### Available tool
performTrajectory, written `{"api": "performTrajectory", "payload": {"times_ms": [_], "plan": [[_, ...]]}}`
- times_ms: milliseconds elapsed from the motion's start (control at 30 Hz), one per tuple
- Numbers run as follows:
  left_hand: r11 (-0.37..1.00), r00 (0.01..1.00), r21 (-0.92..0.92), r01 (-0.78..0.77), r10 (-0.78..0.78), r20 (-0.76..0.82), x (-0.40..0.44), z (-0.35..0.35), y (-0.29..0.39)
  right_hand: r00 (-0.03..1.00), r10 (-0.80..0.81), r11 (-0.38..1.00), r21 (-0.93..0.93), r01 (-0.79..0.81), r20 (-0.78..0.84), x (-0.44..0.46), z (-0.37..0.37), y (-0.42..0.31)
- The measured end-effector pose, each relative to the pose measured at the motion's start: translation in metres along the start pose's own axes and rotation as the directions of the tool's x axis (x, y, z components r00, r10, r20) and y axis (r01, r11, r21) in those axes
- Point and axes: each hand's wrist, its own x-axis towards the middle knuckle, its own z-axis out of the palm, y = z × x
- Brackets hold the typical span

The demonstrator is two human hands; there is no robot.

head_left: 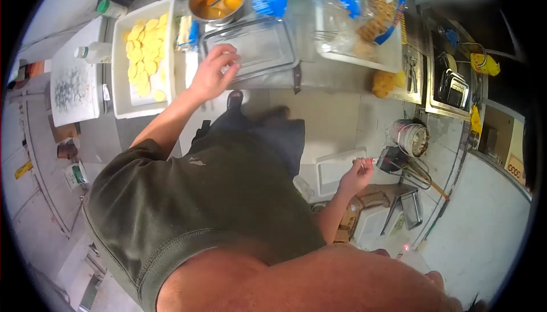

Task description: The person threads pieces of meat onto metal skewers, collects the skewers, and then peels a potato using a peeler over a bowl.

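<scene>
My left hand [213,74] is over the near left edge of a shallow clear-lidded or glass tray [256,47] on the counter. Its fingers are apart and hold nothing; whether they touch the tray I cannot tell. Left of it stands a white tub [118,64] with yellow round slices [142,55]. Behind the tray is a metal pot [196,11] with orange liquid and a utensil inside. Low on the right, away from the counter, my right hand [356,176] is closed in a pinch on a small thin stick with a red tip [371,161].
A white tray [387,61] with plastic bags stands at the back right. A white board [71,78], a white bottle [97,53] and a green-capped jar [111,9] are at the left. On the floor at the right are a bucket [411,138] and a white bin [327,178].
</scene>
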Motion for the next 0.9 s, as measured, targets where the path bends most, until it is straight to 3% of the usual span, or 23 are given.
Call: {"api": "performTrajectory", "payload": {"times_ms": [167,267,300,367,433,533,600,633,700,767,900], "plan": [[0.994,0.986,0.017,-0.110,0.107,0.127,0.028,0.113,0.073,0.976,-0.218,0.972,-0.099,0.215,-0.022,0.058,-0.056,-0.028],[0.997,0.975,0.017,-0.080,0.074,0.207,0.047,0.204,0.134,0.831,-0.550,0.828,-0.071,0.556,0.084,0.106,-0.116,-0.022],[0.968,0.949,0.081,-0.239,0.215,0.230,0.055,0.236,0.156,0.817,-0.571,0.819,-0.012,0.574,0.081,0.113,-0.142,-0.027],[0.970,0.911,-0.026,-0.241,0.235,0.338,0.064,0.296,0.203,0.778,-0.626,0.778,0.111,0.618,0.051,0.133,-0.184,-0.050],[0.951,0.871,-0.091,-0.295,0.307,0.385,0.085,0.340,0.242,0.669,-0.730,0.676,0.002,0.737,0.141,0.163,-0.230,-0.077],[0.902,0.817,-0.131,-0.412,0.430,0.385,0.110,0.394,0.290,0.533,-0.828,0.542,0.007,0.840,0.173,0.202,-0.292,-0.063],[0.871,0.790,-0.113,-0.478,0.483,0.378,0.129,0.432,0.306,0.570,-0.818,0.574,0.049,0.817,0.080,0.227,-0.315,-0.053],[0.929,0.810,-0.160,-0.333,0.369,0.455,0.135,0.449,0.315,0.641,-0.768,0.639,0.073,0.766,-0.002,0.235,-0.319,-0.051],[0.942,0.788,-0.139,-0.306,0.333,0.518,0.153,0.482,0.334,0.748,-0.644,0.736,0.134,0.663,-0.161,0.258,-0.315,-0.061],[0.931,0.769,-0.110,-0.347,0.350,0.536,0.173,0.521,0.346,0.766,-0.603,0.758,0.138,0.637,-0.225,0.292,-0.317,-0.058],[0.919,0.739,-0.227,-0.323,0.395,0.546,0.224,0.609,0.371,0.746,-0.624,0.749,0.094,0.655,-0.233,0.369,-0.332,-0.043]]}}
